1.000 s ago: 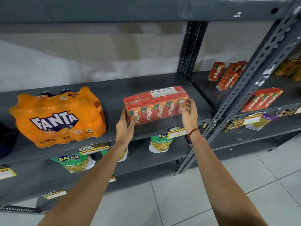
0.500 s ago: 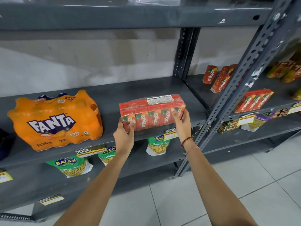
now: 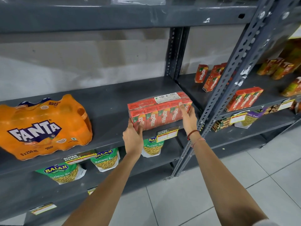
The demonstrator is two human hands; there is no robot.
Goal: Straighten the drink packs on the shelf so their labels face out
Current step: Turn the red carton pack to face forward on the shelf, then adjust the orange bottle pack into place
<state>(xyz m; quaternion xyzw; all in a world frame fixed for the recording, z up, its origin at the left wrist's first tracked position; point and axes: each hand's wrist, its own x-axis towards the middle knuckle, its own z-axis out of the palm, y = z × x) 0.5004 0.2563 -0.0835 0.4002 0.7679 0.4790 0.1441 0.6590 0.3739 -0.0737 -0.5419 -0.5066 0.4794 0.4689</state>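
- The red Maaza pack (image 3: 160,110) sat at the centre of the frame, at the front edge of the grey shelf (image 3: 107,101), its labels facing out.
- The left hand (image 3: 132,139) cupped its lower left corner and the right hand (image 3: 189,119) its right end, fingers (image 3: 181,105) closed against the wrap.
- A forward pull could likely tip it off the lip; the shrink film looked slick.
- The price tag (image 3: 167,134) just below might get knocked loose.
- The Fanta pack (image 3: 44,128), at centre left, stood well apart and safe.
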